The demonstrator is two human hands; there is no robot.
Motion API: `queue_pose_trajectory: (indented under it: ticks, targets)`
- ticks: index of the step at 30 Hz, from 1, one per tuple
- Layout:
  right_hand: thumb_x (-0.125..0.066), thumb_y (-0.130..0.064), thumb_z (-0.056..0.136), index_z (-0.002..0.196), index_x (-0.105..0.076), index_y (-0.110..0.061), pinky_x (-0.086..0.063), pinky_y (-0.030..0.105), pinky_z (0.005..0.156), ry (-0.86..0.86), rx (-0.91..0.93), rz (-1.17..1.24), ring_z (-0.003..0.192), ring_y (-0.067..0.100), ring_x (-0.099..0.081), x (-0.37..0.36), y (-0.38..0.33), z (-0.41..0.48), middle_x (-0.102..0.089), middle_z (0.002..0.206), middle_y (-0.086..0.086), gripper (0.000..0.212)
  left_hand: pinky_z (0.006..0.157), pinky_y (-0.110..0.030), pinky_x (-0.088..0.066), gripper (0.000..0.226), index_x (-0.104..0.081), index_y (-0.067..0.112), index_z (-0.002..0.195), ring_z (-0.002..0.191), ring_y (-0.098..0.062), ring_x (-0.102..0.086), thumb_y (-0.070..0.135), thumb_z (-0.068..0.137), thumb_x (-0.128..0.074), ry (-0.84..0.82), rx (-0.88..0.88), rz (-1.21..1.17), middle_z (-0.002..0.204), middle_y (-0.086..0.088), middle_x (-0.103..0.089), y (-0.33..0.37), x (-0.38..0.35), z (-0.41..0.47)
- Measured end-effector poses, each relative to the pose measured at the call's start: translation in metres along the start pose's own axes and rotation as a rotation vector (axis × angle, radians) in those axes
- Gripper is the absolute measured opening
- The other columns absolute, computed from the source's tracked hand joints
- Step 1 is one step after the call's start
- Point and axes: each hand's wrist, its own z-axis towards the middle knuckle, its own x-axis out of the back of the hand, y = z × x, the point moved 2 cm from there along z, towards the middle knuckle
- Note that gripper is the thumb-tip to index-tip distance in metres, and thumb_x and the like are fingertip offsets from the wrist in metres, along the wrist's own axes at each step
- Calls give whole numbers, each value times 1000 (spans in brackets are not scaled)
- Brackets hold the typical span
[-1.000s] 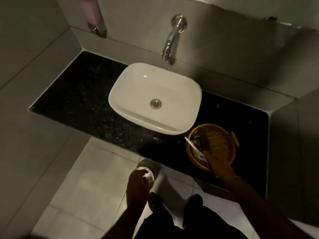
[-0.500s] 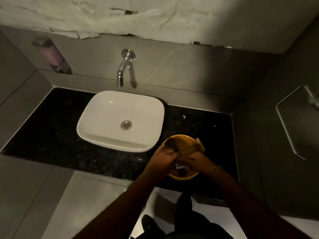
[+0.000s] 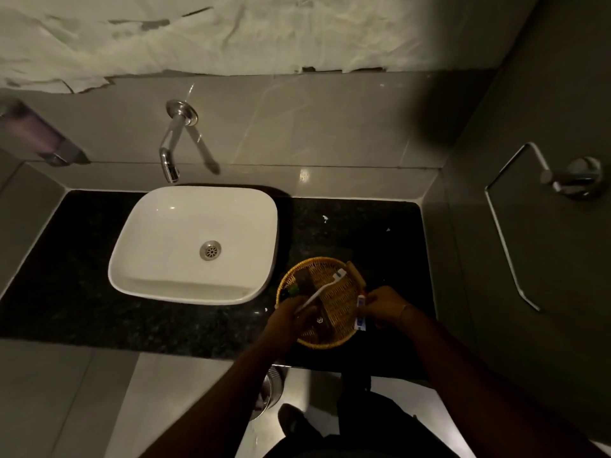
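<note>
Head view: toothbrush clamped by its handle in left hand, head out over the wicker basket. Right hand pinches the toothpaste tube at the basket's right rim. My call: hold brush level, nozzle onto bristles, squeeze lightly — better over the sink.

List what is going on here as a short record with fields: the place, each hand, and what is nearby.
Place: dim bathroom, dark counter
Left hand: holds a white toothbrush over the basket
Right hand: pinches a small tube at the basket's right rim
Basket: round, woven, on the counter to the right of the sink; dark packets inside
Tap: on the wall above the sink
Right wall: towel ring
</note>
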Motion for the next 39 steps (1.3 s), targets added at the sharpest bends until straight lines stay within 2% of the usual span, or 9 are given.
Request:
queue_pose_trajectory:
  ticks: [5,7,13,17,21,24,29,32,39]
  targets:
    - [-81,-12,82,108,-78,-3,-58,42,96,81,80,44,107,30,-71,-12,-5,15,-76,113,15,28,73,-20,-60,33,-69,14,130,98,-18,-75,29,113,-46,27,148,-196,116,-8,-75,5,-18,13]
    - [-77,-15,87,117,-75,-3,-57,46,97,123,92,79,109,32,-70,-17,-10,20,-75,116,17,32,68,-22,-55,35,-69,11,129,89,-10,-69,29,114,-44,41,224,-224,115,-8,-73,7,-25,22]
    - [-67,-22,96,123,-71,-5,-58,50,94,127,106,147,110,35,-69,-31,-17,35,-72,121,16,32,100,-41,-59,37,-72,5,131,114,-29,-72,23,113,-45,128,234,-212,129,-17,-74,10,-40,41]
    - [-65,-27,97,119,-70,-3,-63,48,74,108,33,194,99,36,-71,-37,-18,41,-63,134,11,33,79,-24,-56,40,-75,7,126,104,-25,-72,23,115,-41,135,258,-209,122,-16,-76,6,-48,46]
    - [-67,-6,94,127,-66,3,-57,37,60,128,-20,308,94,41,-73,-46,-15,48,-66,128,24,35,68,-24,-55,35,-79,7,119,89,-21,-71,16,111,-45,221,288,-120,113,-16,-78,-1,-50,55]
    - [-66,-3,94,125,-66,5,-60,42,69,197,-71,456,80,35,-69,-51,-10,53,-71,114,29,33,81,-36,-61,31,-77,5,118,100,-31,-76,14,108,-50,261,298,-76,115,-17,-79,-5,-52,59]
    - [-55,6,95,132,-60,6,-57,54,95,257,-106,566,106,45,-68,-61,-2,62,-65,125,32,37,92,-34,-55,30,-69,9,129,119,-29,-70,27,109,-56,212,215,129,130,-12,-74,2,-60,65]
    - [-63,0,92,132,-61,2,-54,57,99,276,-108,438,115,46,-65,-61,0,64,-65,130,27,40,76,-27,-47,26,-68,10,122,109,-29,-71,29,109,-54,218,181,243,121,-13,-75,2,-60,69]
    - [-67,-35,92,129,-65,-6,-56,48,97,351,-86,-69,119,41,-65,-50,7,60,-67,130,18,47,88,-51,-63,27,-62,8,124,96,-35,-74,25,109,-48,291,147,416,102,-14,-75,7,-52,78]
